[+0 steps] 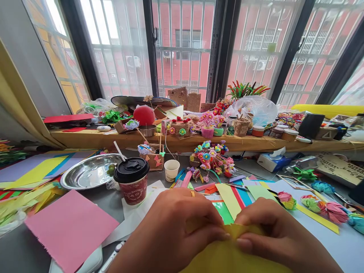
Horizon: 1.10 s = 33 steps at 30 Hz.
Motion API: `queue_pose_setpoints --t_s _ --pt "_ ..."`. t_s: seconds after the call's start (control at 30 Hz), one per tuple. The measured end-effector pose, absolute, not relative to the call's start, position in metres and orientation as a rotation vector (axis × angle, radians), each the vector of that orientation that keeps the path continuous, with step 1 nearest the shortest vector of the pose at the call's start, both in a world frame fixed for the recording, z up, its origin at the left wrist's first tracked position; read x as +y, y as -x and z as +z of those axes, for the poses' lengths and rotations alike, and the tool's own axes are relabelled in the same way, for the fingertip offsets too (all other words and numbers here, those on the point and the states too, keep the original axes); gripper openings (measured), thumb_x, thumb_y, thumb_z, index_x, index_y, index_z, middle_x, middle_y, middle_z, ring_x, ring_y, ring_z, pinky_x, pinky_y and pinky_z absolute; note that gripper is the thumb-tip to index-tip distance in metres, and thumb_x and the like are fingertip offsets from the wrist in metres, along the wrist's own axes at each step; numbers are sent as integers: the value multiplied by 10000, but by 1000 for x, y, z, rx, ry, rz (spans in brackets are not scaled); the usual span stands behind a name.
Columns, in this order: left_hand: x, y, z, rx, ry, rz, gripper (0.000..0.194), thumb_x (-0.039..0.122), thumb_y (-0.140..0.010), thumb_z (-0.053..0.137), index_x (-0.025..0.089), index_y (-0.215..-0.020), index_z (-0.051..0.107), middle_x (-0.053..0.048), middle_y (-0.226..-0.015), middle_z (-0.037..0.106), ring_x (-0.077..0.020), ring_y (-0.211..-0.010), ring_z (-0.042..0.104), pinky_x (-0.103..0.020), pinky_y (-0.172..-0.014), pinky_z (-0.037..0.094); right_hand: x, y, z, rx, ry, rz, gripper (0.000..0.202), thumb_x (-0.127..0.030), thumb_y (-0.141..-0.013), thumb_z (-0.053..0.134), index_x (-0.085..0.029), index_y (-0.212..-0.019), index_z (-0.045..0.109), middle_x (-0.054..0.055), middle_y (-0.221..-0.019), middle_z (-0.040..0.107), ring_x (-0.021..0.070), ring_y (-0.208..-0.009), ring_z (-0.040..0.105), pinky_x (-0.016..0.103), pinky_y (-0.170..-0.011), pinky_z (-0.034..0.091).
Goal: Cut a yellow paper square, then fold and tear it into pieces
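Both hands pinch a sheet of yellow paper (230, 258) at the bottom centre, close to the camera. My left hand (179, 223) has its thumb and fingers closed on the upper edge, and a ring shows on one finger. Just to the right, my right hand (275, 231) grips the same edge, thumb in front. Between the two thumbs the paper looks gathered or creased. Its lower part runs out of the picture. Beyond the hands lie cut paper strips (227, 197) in several colours. A pink paper square (72, 229) rests at the left.
A lidded coffee cup (132, 187) with a straw stands left of centre, beside a metal plate (76, 182). Behind are a small paper cup (171, 175) and colourful craft flowers (210, 155). Folded paper flowers (331, 212) lie at right. A crowded windowsill (182, 142) crosses the back.
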State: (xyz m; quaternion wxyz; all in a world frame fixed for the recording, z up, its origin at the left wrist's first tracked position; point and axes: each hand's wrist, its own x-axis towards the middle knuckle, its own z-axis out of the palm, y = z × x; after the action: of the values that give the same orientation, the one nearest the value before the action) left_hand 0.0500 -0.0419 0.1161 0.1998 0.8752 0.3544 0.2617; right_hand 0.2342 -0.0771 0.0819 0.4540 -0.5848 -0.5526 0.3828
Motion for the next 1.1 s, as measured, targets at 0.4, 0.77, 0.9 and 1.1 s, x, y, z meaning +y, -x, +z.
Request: queue_pose_setpoints --t_s 0.4,0.77,0.9,1.1 --pt "-41 -45 116 1057 -2457 720 81 246 -723 585 240 -657 631 68 -654 652 -114 -666 575 -199 -618 392 -64 -235 86 -1625 1381 947 141 -372 -584 687 -249 -652 703 10 -714 667 190 -704 609 241 -614 487" --pt "-15 -35 107 1672 -2313 971 203 384 -778 457 258 -765 615 38 -765 679 -180 -718 608 -262 -608 417 -49 -240 82 -1308 1231 1038 736 -444 -623 655 -190 -1238 338 136 -1113 584 268 -924 600 372 -736 512" --pt "-12 -33 105 1552 -2409 1081 158 352 -776 487 248 -747 603 50 -743 671 -159 -698 610 -269 -657 430 -45 -234 80 -1193 1301 1170 334 -454 -632 641 -173 -811 615 73 -771 711 261 -678 666 312 -537 541" --pt "1 -35 101 1401 -2214 1766 536 342 -632 673 225 -1108 456 -60 -1211 476 -231 -1133 415 -393 -950 328 -47 -240 81 -818 1226 1071 175 -363 -611 694 -208 -671 640 11 -611 710 219 -538 664 246 -437 526"
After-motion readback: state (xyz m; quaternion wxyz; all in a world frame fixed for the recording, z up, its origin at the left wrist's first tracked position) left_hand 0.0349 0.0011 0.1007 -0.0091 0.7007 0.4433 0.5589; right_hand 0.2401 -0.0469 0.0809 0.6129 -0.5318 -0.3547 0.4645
